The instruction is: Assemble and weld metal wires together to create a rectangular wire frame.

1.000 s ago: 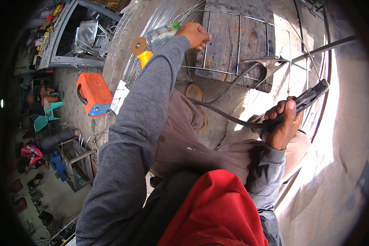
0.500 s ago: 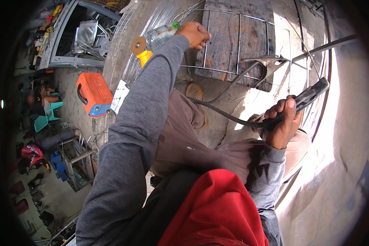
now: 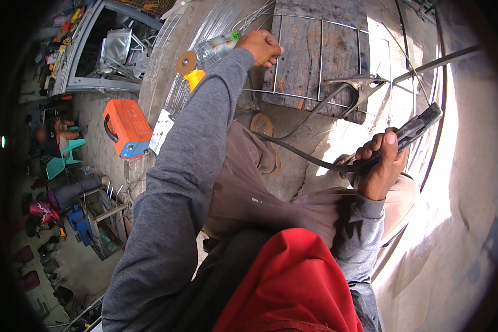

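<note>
My right hand is wrapped round a dark welding electrode holder. A thin welding rod runs up from its jaws, and a black cable leaves its lower end. At the far side, my left hand is closed, its fingertips pinching a cross wire of a metal wire grid. That grid lies over a dark, scorched wooden board. A metal ground clamp with its own cable sits at the near right part of the grid.
Left of my left arm are an angle grinder with a brown disc, a plastic bottle and an orange welding machine. A metal frame holds scrap. Another person is at far left, near a green chair.
Both hands keep almost the same place and grip. The view has shifted very slightly.
</note>
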Available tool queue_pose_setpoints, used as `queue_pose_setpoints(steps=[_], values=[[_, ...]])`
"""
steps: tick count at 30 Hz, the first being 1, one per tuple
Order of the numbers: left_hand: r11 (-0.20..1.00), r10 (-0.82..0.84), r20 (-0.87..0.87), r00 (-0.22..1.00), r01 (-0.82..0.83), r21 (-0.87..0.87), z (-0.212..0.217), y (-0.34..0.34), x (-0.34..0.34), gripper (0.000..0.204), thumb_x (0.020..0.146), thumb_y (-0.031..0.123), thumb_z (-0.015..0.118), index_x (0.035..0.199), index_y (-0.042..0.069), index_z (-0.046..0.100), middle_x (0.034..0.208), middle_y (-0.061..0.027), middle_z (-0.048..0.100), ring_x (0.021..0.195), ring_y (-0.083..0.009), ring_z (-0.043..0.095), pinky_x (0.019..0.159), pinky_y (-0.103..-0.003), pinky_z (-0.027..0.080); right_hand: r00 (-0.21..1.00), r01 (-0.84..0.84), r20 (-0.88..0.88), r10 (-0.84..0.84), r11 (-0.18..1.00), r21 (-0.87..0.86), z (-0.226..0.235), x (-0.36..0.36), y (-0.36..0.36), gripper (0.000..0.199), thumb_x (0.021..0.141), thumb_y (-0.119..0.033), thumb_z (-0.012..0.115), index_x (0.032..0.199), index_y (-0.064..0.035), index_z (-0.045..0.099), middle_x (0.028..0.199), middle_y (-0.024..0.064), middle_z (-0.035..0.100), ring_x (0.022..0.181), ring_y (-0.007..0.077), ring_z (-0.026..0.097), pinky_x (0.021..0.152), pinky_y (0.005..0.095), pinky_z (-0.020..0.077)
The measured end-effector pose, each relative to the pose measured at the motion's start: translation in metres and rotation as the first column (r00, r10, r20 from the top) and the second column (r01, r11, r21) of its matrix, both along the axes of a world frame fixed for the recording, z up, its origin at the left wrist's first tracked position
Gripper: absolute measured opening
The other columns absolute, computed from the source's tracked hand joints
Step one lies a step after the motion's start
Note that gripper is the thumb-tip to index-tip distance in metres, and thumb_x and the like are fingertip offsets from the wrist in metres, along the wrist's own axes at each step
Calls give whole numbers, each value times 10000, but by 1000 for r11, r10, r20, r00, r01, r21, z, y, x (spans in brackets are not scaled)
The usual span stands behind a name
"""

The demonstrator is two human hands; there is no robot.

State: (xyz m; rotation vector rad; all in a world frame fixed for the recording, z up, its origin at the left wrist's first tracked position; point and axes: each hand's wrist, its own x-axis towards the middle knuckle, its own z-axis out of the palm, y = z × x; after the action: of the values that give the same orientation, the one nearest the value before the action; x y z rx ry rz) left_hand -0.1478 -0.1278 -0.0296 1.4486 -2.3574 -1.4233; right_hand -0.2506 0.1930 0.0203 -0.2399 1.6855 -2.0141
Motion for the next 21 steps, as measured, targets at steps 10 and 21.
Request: queue_pose_setpoints(steps=[10, 21], values=[[998, 35, -10, 999, -36, -54, -3, 1, -1, 212, 847, 236, 759, 900, 57, 657, 827, -32, 714, 687, -83, 691, 589, -226, 592, 1000, 6, -7, -6, 1000, 6, 0, 1, -1, 446, 871, -413, 697, 976, -35, 484, 635, 29, 492, 512, 110, 505, 487, 270, 470], [997, 45, -5, 999, -46, -57, -1, 3, -1, 208, 852, 238, 756, 888, 61, 654, 802, -28, 714, 665, -77, 686, 583, -221, 586, 1000, -4, -13, 4, 1000, 19, 1, 1, 0, 456, 867, -435, 695, 957, -43, 482, 622, 25, 488, 509, 111, 507, 486, 268, 467]])
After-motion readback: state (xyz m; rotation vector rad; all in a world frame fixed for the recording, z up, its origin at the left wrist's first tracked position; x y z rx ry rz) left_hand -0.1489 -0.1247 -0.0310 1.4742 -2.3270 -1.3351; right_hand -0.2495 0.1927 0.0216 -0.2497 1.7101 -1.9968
